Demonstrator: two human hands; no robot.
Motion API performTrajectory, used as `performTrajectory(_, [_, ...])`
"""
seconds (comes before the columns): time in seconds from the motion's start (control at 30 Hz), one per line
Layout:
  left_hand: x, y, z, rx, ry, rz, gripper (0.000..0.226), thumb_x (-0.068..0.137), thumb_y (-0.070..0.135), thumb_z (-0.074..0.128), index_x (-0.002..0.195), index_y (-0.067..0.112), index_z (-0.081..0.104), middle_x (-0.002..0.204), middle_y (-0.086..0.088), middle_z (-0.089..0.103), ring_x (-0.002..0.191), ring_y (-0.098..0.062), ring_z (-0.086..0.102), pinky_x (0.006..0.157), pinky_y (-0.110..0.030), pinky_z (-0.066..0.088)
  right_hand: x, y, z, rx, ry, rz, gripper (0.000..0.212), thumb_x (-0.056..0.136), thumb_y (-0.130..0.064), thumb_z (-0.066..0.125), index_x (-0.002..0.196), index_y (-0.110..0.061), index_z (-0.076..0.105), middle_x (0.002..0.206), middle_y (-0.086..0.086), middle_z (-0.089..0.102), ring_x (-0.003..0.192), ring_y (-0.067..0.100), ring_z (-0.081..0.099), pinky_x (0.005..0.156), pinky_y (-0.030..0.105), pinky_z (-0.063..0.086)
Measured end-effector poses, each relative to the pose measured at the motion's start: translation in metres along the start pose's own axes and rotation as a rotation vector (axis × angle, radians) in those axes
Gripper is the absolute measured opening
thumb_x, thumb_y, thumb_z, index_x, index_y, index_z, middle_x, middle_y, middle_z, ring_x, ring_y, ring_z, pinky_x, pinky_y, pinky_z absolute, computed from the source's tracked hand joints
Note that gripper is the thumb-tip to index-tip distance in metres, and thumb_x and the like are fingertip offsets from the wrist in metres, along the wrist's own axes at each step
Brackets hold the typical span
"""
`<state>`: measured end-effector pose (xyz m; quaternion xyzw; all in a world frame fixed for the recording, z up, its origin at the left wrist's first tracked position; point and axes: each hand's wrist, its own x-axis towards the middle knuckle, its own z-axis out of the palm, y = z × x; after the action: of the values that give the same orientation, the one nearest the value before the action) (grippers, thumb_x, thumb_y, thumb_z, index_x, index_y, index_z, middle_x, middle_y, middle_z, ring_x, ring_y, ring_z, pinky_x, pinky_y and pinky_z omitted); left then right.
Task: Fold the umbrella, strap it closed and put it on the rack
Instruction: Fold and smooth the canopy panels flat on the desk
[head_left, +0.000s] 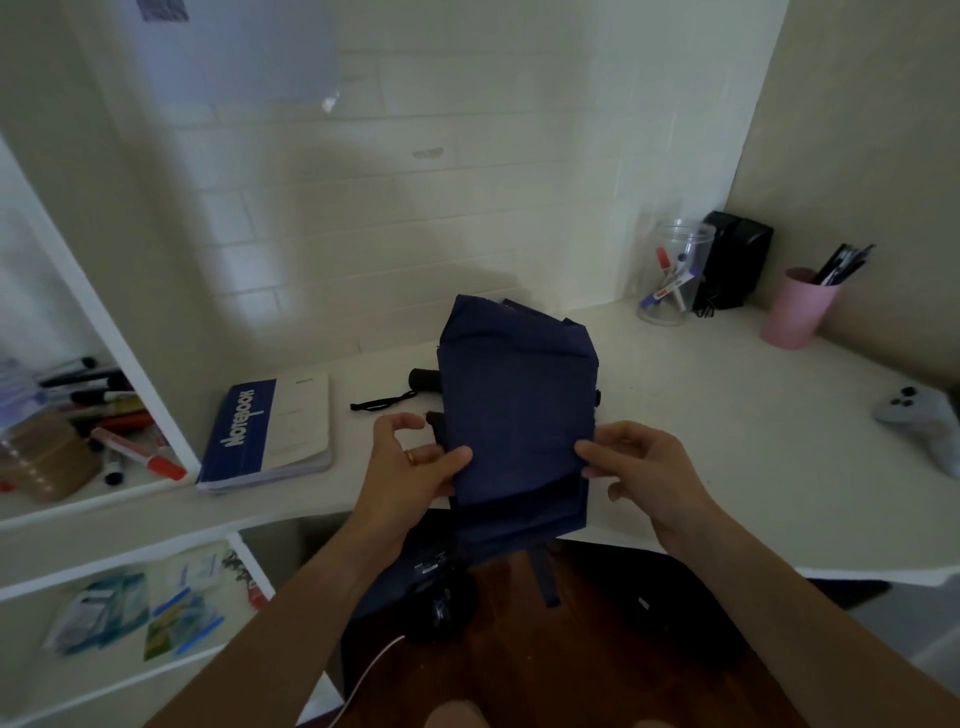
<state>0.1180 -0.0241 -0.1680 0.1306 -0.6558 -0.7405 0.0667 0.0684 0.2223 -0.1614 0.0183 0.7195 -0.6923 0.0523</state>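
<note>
On white desk (675, 415): umbrella (514, 415), notebook (270, 431).

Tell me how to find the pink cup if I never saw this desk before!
Look at the white desk and follow it to its far right corner by the wall. The pink cup stands there, right of a clear jar of markers and a black box. It is the only pink thing, with dark pens sticking out.

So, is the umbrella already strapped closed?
No. The umbrella is collapsed, but its navy cloth lies loose and flat. The left hand and right hand pinch its sides, and nothing is wrapped round it.
</note>
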Motion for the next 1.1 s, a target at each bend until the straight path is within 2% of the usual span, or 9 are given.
performTrajectory(0.17, [-0.009, -0.016, -0.002, 0.094, -0.122, 0.088, 0.03, 0.09, -0.007, 0.069, 0.113, 0.011, 0.065, 0.106, -0.019, 0.071, 0.093, -0.026, 0.074, 0.075, -0.036, 0.063, -0.01, 0.011, 0.007, 0.002, 0.042, 0.001, 0.034, 0.081, -0.036, 0.08, 0.105, -0.012, 0.073, 0.097, 0.002, 0.076, 0.082, 0.017, 0.07, 0.063, 0.027, 0.05])
performTrajectory(0.3, [-0.008, -0.017, -0.006, 0.197, -0.13, 0.097, 0.04, 0.085, -0.011, 0.072, 0.117, 0.012, 0.068, 0.103, -0.022, 0.073, 0.077, -0.021, 0.07, 0.069, -0.033, 0.061, -0.01, 0.002, 0.011, 0.021, 0.003, -0.057, 0.027, 0.086, -0.021, 0.077, 0.101, 0.0, 0.073, 0.069, 0.005, 0.068, 0.047, 0.013, 0.055, 0.044, 0.024, 0.039])
performTrajectory(0.37, [-0.006, -0.016, -0.008, 0.205, -0.106, 0.081, 0.041, 0.082, -0.011, 0.075, 0.115, 0.012, 0.067, 0.102, -0.023, 0.073, 0.071, -0.015, 0.067, 0.063, -0.03, 0.057, -0.01, 0.001, 0.01, 0.042, -0.038, -0.051, 0.025, 0.088, -0.017, 0.075, 0.103, 0.002, 0.07, 0.068, 0.005, 0.068, 0.042, 0.015, 0.056, 0.039, 0.023, 0.038])
performTrajectory(0.5, [-0.004, -0.011, -0.005, 0.035, -0.002, -0.035, 0.027, 0.085, 0.019, 0.08, 0.106, 0.008, 0.066, 0.106, -0.012, 0.076, 0.088, -0.025, 0.071, 0.07, -0.034, 0.058, -0.012, 0.011, 0.011, 0.105, -0.156, 0.014, 0.015, 0.09, -0.009, 0.071, 0.098, 0.001, 0.065, 0.087, 0.015, 0.075, 0.075, 0.027, 0.076, 0.064, 0.025, 0.062])
performTrajectory(0.63, [0.01, -0.003, 0.001, -0.136, 0.037, -0.128, 0.038, 0.093, 0.036, 0.071, 0.119, 0.012, 0.059, 0.106, -0.008, 0.073, 0.087, -0.023, 0.07, 0.07, -0.035, 0.058, -0.008, 0.02, 0.011, 0.051, -0.105, -0.007, 0.027, 0.086, -0.009, 0.075, 0.101, 0.011, 0.065, 0.085, 0.021, 0.072, 0.07, 0.023, 0.074, 0.065, 0.024, 0.061])
performTrajectory(0.77, [0.029, 0.001, 0.003, -0.229, 0.007, -0.164, 0.036, 0.095, 0.007, 0.067, 0.13, 0.015, 0.059, 0.115, -0.01, 0.072, 0.093, -0.021, 0.07, 0.065, -0.031, 0.06, -0.007, 0.02, 0.009, -0.069, -0.039, -0.053, 0.028, 0.082, -0.01, 0.079, 0.101, 0.006, 0.066, 0.077, 0.018, 0.07, 0.064, 0.02, 0.067, 0.06, 0.025, 0.059])
performTrajectory(0.9, [0.039, -0.007, 0.008, -0.247, -0.015, -0.128, 0.066, 0.08, -0.031, 0.049, 0.135, 0.003, 0.058, 0.12, -0.018, 0.07, 0.102, -0.026, 0.068, 0.09, -0.037, 0.057, -0.006, 0.027, 0.002, -0.222, -0.018, -0.035, 0.03, 0.076, -0.013, 0.085, 0.097, -0.007, 0.065, 0.07, 0.016, 0.071, 0.07, 0.028, 0.07, 0.069, 0.041, 0.061])
performTrajectory(1.0, [0.041, -0.013, 0.01, -0.272, -0.032, -0.109, 0.078, 0.075, -0.037, 0.041, 0.138, 0.006, 0.054, 0.113, -0.014, 0.07, 0.102, -0.024, 0.067, 0.092, -0.036, 0.055, -0.007, 0.033, -0.002, -0.364, -0.005, -0.037, 0.039, 0.069, -0.016, 0.09, 0.097, -0.015, 0.062, 0.074, 0.01, 0.071, 0.075, 0.026, 0.07, 0.071, 0.04, 0.06])
performTrajectory(1.1, [0.043, -0.014, 0.011, -0.29, -0.042, -0.073, 0.078, 0.079, -0.032, 0.051, 0.141, 0.014, 0.049, 0.117, -0.017, 0.068, 0.105, -0.026, 0.067, 0.089, -0.038, 0.057, -0.007, 0.031, -0.002, -0.436, -0.021, -0.029, 0.051, 0.065, -0.014, 0.092, 0.104, -0.016, 0.059, 0.077, 0.006, 0.071, 0.074, 0.023, 0.069, 0.068, 0.034, 0.057])
